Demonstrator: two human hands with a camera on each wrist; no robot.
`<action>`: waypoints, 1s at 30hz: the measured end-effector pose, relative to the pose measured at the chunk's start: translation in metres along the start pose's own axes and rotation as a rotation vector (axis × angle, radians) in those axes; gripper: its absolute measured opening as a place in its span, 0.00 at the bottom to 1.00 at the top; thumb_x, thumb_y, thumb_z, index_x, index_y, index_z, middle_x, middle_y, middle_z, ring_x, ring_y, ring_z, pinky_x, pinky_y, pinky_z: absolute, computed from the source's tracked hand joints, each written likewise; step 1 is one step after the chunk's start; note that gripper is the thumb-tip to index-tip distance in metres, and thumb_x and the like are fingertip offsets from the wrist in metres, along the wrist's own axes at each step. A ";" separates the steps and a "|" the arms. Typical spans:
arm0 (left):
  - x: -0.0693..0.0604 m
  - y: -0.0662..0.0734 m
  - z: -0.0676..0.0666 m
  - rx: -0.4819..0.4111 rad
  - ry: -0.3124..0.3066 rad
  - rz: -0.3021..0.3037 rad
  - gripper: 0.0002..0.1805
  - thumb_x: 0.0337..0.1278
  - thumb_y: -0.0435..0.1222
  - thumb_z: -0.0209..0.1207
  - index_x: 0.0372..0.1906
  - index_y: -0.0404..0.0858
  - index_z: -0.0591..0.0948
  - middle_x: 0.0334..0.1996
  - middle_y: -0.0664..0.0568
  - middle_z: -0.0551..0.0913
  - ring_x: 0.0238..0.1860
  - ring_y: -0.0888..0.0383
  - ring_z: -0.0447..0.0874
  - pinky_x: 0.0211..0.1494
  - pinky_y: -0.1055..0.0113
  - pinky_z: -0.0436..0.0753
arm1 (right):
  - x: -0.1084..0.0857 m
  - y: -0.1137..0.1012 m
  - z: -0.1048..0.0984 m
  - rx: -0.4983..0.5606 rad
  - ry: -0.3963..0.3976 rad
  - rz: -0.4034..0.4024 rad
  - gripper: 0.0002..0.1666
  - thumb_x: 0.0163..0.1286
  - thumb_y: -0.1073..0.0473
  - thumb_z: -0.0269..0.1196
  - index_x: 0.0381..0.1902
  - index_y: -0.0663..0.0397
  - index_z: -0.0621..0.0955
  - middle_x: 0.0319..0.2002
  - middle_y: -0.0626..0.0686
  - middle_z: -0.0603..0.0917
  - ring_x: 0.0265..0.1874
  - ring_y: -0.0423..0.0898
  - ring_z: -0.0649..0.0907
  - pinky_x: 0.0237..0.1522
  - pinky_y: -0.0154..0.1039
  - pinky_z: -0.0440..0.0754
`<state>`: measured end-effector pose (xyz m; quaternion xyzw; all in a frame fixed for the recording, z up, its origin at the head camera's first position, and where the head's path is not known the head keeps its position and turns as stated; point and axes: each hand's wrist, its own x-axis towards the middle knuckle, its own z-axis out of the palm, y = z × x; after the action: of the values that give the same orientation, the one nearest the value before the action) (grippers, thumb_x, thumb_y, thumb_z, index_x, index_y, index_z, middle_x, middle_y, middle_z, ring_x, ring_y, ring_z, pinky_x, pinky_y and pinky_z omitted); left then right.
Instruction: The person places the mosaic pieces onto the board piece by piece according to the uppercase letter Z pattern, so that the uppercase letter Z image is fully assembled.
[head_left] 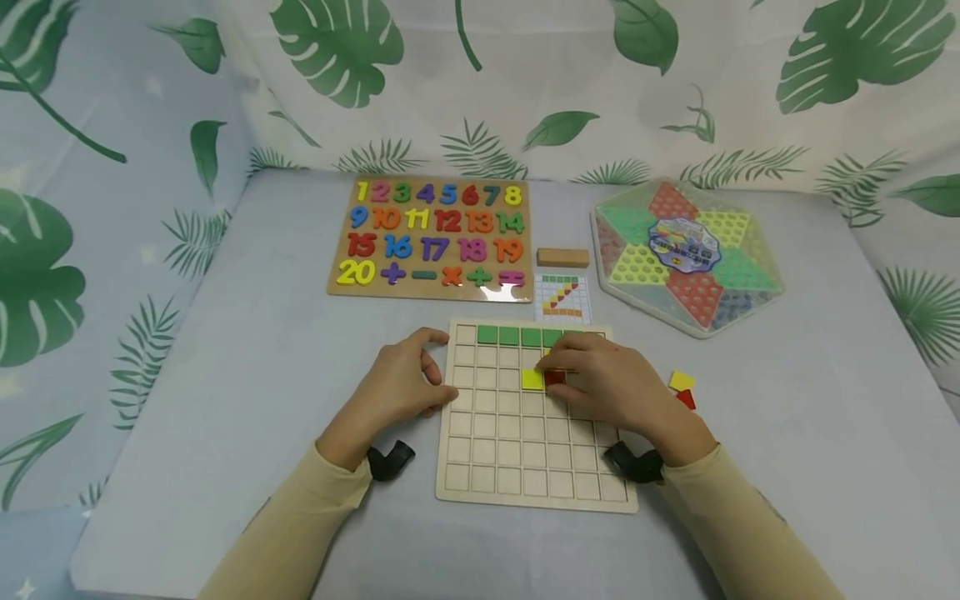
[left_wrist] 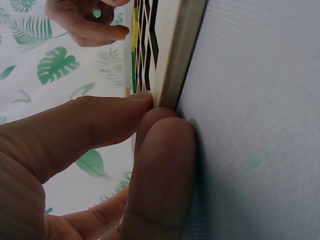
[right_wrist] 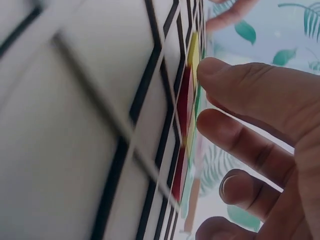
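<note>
A pale wooden grid board (head_left: 483, 451) lies flat on the table. My left hand (head_left: 401, 379) is at its left side; in the left wrist view the thumb (left_wrist: 120, 107) and a curled finger (left_wrist: 165, 155) pinch the board's edge. My right hand (head_left: 611, 379) hovers over the upper right squares, its fingers loosely bent and apart, with nothing visible between them. Green tiles (head_left: 508, 336) line the top row. Lower down sit a yellow tile (head_left: 533, 380) and, beside it, a red tile (head_left: 555, 378) partly under the right fingers. Other squares are hidden by that hand.
Loose yellow (head_left: 682, 381) and red (head_left: 686, 399) tiles lie right of the board. Behind it are a pattern card (head_left: 562, 298), a wooden block (head_left: 562, 257) and a number puzzle (head_left: 341, 283). A hexagonal star-patterned game board (head_left: 686, 250) is at the back right.
</note>
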<state>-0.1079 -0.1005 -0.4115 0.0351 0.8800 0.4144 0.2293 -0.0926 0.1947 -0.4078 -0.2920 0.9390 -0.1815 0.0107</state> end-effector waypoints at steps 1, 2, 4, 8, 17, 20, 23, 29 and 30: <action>0.000 0.000 0.000 0.002 0.000 -0.004 0.44 0.47 0.33 0.78 0.72 0.40 0.71 0.31 0.50 0.82 0.20 0.59 0.84 0.25 0.68 0.81 | -0.003 0.002 -0.001 0.005 0.011 0.004 0.14 0.61 0.54 0.77 0.46 0.42 0.90 0.45 0.43 0.87 0.43 0.42 0.85 0.37 0.43 0.87; 0.000 0.000 0.000 0.003 0.000 -0.007 0.44 0.47 0.33 0.78 0.72 0.40 0.71 0.32 0.50 0.82 0.20 0.59 0.84 0.25 0.68 0.81 | -0.006 0.004 -0.003 0.007 0.019 0.010 0.14 0.61 0.54 0.77 0.45 0.42 0.90 0.45 0.43 0.87 0.44 0.42 0.85 0.38 0.44 0.87; 0.000 0.000 0.000 0.007 0.002 -0.012 0.44 0.47 0.33 0.78 0.72 0.40 0.71 0.32 0.50 0.83 0.20 0.59 0.84 0.25 0.68 0.81 | -0.012 0.008 -0.006 0.003 0.034 0.023 0.14 0.62 0.55 0.77 0.46 0.42 0.90 0.46 0.44 0.87 0.46 0.43 0.86 0.40 0.46 0.88; 0.001 -0.002 0.001 0.008 0.002 -0.012 0.44 0.47 0.33 0.78 0.72 0.40 0.70 0.33 0.50 0.82 0.20 0.59 0.84 0.26 0.68 0.82 | -0.025 0.014 -0.014 -0.019 0.037 0.082 0.15 0.62 0.56 0.77 0.47 0.42 0.90 0.47 0.45 0.87 0.46 0.45 0.87 0.41 0.48 0.87; 0.002 -0.004 0.000 -0.015 -0.012 0.012 0.44 0.48 0.32 0.76 0.72 0.39 0.70 0.33 0.49 0.83 0.21 0.59 0.85 0.26 0.67 0.82 | -0.058 0.029 -0.028 -0.050 0.025 0.215 0.15 0.62 0.58 0.76 0.47 0.45 0.90 0.47 0.49 0.88 0.46 0.50 0.87 0.42 0.53 0.87; 0.002 -0.003 0.000 -0.009 -0.014 0.013 0.44 0.48 0.32 0.76 0.72 0.39 0.70 0.33 0.49 0.83 0.21 0.59 0.85 0.26 0.67 0.82 | -0.069 0.033 -0.031 -0.058 0.037 0.233 0.16 0.61 0.58 0.77 0.47 0.45 0.90 0.48 0.50 0.88 0.43 0.49 0.87 0.40 0.52 0.87; 0.002 -0.003 -0.001 -0.008 -0.014 0.014 0.43 0.49 0.32 0.76 0.72 0.39 0.70 0.33 0.49 0.83 0.21 0.59 0.85 0.27 0.67 0.82 | -0.079 0.037 -0.032 -0.060 0.046 0.237 0.17 0.59 0.59 0.78 0.47 0.44 0.90 0.48 0.49 0.88 0.39 0.45 0.86 0.38 0.47 0.86; 0.000 -0.002 -0.001 -0.009 -0.017 0.014 0.43 0.50 0.33 0.76 0.72 0.39 0.70 0.33 0.48 0.83 0.22 0.59 0.85 0.27 0.67 0.83 | -0.097 0.044 -0.036 -0.076 0.070 0.249 0.19 0.57 0.63 0.77 0.47 0.44 0.90 0.47 0.47 0.88 0.37 0.42 0.83 0.32 0.37 0.80; 0.000 -0.002 0.000 -0.008 -0.018 0.013 0.43 0.50 0.33 0.76 0.72 0.39 0.70 0.33 0.48 0.83 0.22 0.59 0.85 0.27 0.67 0.83 | -0.101 0.046 -0.038 -0.078 0.073 0.254 0.19 0.57 0.64 0.76 0.47 0.43 0.90 0.47 0.46 0.88 0.38 0.42 0.83 0.32 0.36 0.79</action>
<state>-0.1079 -0.1021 -0.4130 0.0436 0.8760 0.4192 0.2344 -0.0388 0.2977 -0.3972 -0.1639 0.9745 -0.1526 -0.0119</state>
